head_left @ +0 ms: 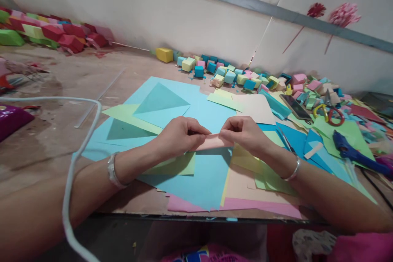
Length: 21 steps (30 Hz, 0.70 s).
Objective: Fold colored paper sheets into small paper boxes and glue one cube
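Observation:
Between my two hands is a narrow folded strip of peach paper (211, 143), held just above the sheets. My left hand (186, 133) pinches its left end between thumb and fingers. At the right end, my right hand (241, 133) pinches the same strip. Below them lies a large light blue paper sheet (211, 180), overlapped by a green sheet (178, 165) at the left. A folded blue sheet (161, 104) rises behind my left hand. Peach and yellow sheets (242, 176) spread under my right wrist.
Small paper boxes (230, 75) line the wall, with larger red ones (72, 43) at the far left. Scissors (328, 110), a phone (295, 107) and a blue glue gun (359, 155) lie on the right. A white cable (81, 149) loops across my left forearm.

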{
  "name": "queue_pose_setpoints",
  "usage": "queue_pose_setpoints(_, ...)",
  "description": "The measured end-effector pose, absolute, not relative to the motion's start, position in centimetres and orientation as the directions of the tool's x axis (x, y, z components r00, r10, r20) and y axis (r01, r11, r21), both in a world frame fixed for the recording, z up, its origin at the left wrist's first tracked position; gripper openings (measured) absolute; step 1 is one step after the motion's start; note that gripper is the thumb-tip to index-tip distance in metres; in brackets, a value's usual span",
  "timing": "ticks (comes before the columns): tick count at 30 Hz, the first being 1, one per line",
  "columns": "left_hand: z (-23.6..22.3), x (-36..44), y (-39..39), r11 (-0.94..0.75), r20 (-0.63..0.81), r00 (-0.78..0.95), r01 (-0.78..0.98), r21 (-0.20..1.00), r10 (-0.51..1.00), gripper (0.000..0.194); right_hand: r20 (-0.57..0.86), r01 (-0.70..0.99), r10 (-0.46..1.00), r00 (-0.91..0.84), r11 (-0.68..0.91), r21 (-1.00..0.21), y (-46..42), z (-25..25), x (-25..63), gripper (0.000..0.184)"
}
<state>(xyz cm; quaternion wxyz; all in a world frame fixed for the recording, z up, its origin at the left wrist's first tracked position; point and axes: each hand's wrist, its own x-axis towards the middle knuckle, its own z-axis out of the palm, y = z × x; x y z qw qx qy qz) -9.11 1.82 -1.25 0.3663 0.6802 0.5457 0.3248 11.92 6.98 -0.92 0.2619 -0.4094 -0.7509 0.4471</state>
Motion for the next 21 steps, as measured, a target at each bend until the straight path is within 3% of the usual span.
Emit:
queue_pose_setpoints(5, -1.7, -9.3, 2.3, -0.087, 0.021, 0.132, 0.515, 0.853, 0.991, 0.022, -0.072, 0.451, 0.867, -0.493, 0.183, -0.874, 7.8, -1.3, 12.3, 0.011)
queue_pose_setpoints(10, -2.4, -9.0, 2.6, -0.132, 0.063, 0.142, 0.552, 0.823, 0.988, 0.015, 0.131, 0.616, 0.870, -0.476, 0.436, -0.656, 8.0, -1.9, 12.1, 0.015)
queue_pose_setpoints(15, -3.4, -8.8, 2.7, -0.400, 0.310, 0.256, 0.661, 0.635, 0.916, 0.018, 0.307, 0.652, 0.801, -0.514, 0.597, -0.467, 7.9, -2.8, 11.7, 0.017)
queue_pose_setpoints(21, -3.4, -9.2, 2.9, -0.466, 0.318, 0.350, 0.760, 0.453, 0.881, 0.020, 0.263, 0.649, 0.814, -0.517, 0.574, -0.500, 8.4, -3.2, 11.9, 0.013)
